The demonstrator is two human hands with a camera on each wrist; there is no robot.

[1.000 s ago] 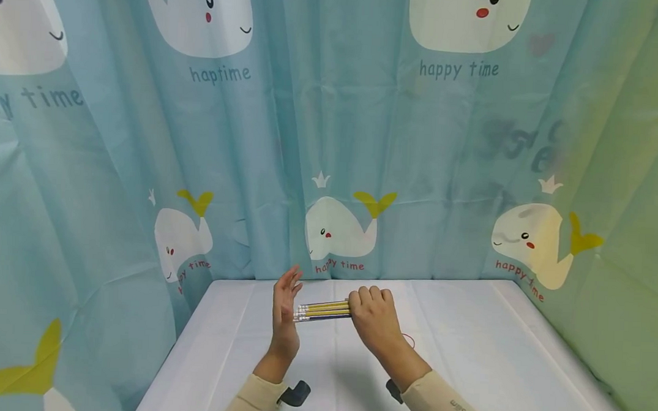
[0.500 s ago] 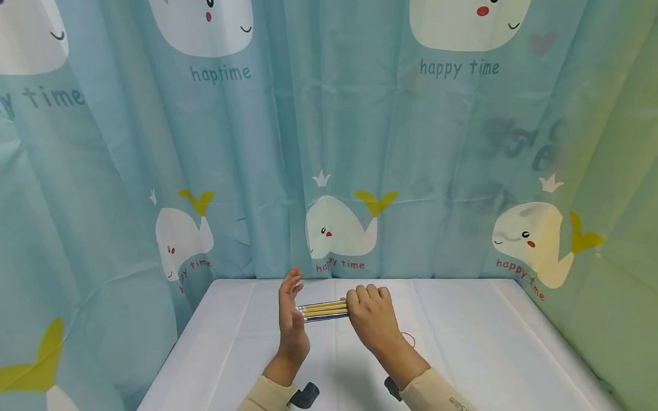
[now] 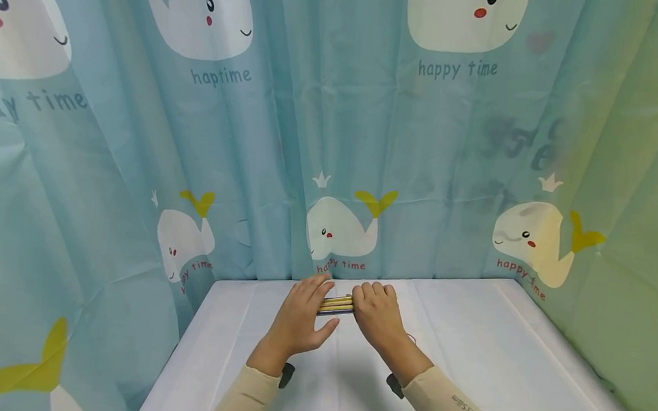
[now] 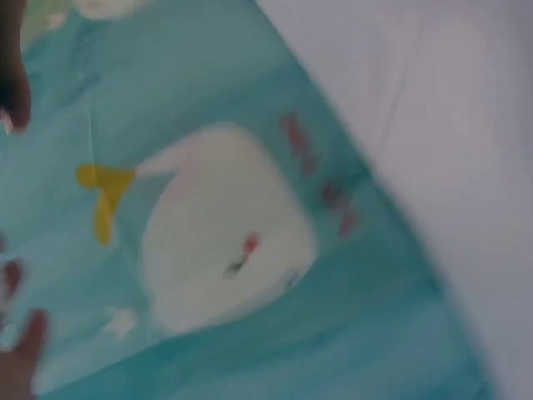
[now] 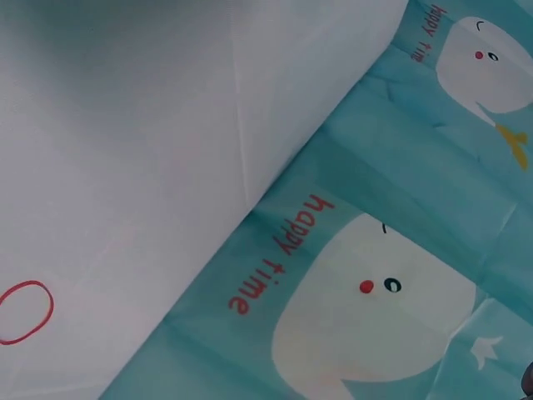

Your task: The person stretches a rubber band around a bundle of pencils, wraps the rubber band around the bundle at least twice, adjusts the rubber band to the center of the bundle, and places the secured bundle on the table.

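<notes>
White tabletop beneath pencils bears red loop; whale-print curtain behind

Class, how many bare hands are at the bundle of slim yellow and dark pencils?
2. The bare left hand hides the left end of the slim pencil bundle; the bare right hand grips its right end. No other hands show in the head view.
</notes>
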